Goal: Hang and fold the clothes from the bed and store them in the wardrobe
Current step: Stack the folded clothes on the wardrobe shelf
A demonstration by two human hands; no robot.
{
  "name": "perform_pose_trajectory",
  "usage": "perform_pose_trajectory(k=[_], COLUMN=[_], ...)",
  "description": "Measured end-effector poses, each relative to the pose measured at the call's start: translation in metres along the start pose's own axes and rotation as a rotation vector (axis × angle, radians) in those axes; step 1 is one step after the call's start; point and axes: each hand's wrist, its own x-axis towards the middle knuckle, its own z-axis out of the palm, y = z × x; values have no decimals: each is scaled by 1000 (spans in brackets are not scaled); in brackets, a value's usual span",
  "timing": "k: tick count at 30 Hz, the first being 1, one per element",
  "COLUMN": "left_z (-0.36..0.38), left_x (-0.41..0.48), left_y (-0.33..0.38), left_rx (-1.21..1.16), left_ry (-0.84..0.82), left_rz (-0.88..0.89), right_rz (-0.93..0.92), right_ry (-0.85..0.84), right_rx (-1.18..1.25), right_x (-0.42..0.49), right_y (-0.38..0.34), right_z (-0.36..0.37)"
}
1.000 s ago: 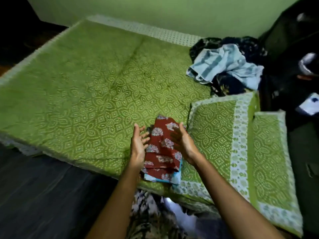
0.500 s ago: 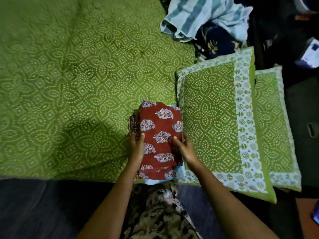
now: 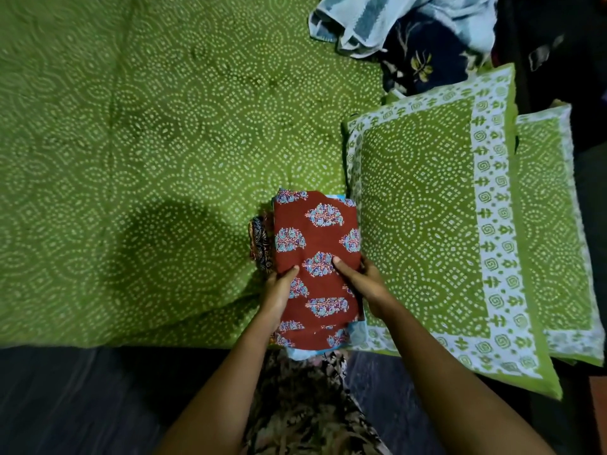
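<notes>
Both hands, held apart and open beside the clothes a second ago, have closed in on the folded stack, one on each long side. Its top layer is rust-red cotton printed with blue leaf-shaped motifs, folded into a neat oblong. A pale blue layer peeks out along the right edge and near end, and a dark patterned piece shows at the left. The stack lies at the near edge of the bed, just beside a green pillow with a white printed border, and its near end juts past the mattress edge.

The left hand grips the left side with its thumb laid on the red cloth. The right hand mirrors it, thumb on top and fingers curled round the right edge. Both forearms reach straight forward. A crumpled pale striped cloth lies on a navy floral garment at the far side.
</notes>
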Motion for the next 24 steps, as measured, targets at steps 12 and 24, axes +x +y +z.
perform_pose_trajectory(k=[12, 24], left_z=[-22, -7], left_x=[-25, -44], left_y=[23, 31], left_rx=[-133, -392], left_ry=[-242, -225], left_rz=[22, 73], right_rz=[117, 28], right_ry=[-132, -163], right_rx=[-28, 3], right_x=[-13, -34], right_y=[-24, -41], right_z=[-6, -4])
